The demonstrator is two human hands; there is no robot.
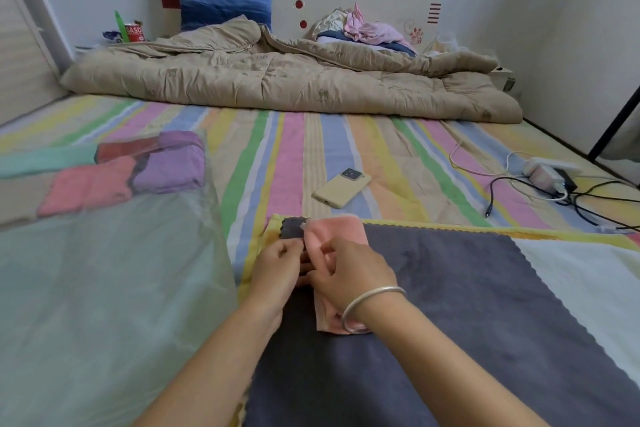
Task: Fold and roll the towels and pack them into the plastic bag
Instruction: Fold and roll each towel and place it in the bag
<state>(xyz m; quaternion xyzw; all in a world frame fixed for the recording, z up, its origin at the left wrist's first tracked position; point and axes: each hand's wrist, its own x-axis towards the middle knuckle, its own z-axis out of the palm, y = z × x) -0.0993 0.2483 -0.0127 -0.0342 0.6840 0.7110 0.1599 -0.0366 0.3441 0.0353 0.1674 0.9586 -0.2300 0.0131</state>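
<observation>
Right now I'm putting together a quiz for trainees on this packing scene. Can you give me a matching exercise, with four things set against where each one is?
Things:
1. pink towel
2. grey towel
3. purple towel
4. phone

Places:
A. inside the plastic bag
B. lying on the striped sheet
C. pinched by the left hand and right hand
D. spread flat under another towel

Pairs: 1-C, 2-D, 3-A, 4-B
</observation>
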